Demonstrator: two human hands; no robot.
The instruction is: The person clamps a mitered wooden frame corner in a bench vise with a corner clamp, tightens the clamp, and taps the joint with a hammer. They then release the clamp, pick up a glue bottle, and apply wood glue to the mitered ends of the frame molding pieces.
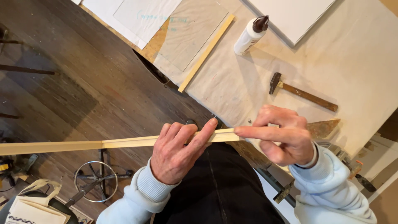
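My left hand (pixel 178 150) grips a long pale wooden strip (pixel 83 145) that runs from the left edge of the view to about the middle. The fingers wrap over the strip near its right end. My right hand (pixel 284 136) is just to the right, index finger stretched out and touching the strip's end, the other fingers curled. Both arms wear light blue sleeves. Below the hands is my dark trousered lap.
A cloth-covered worktable (pixel 356 62) holds a white glue bottle (pixel 250 36), a hammer (pixel 300 92), a second wooden strip (pixel 206 54), paper sheets (pixel 141 16) and a white board (pixel 290 14). Dark wooden floor (pixel 74 95) lies left; a stool base (pixel 96 181) and tote bag (pixel 33 205) at lower left.
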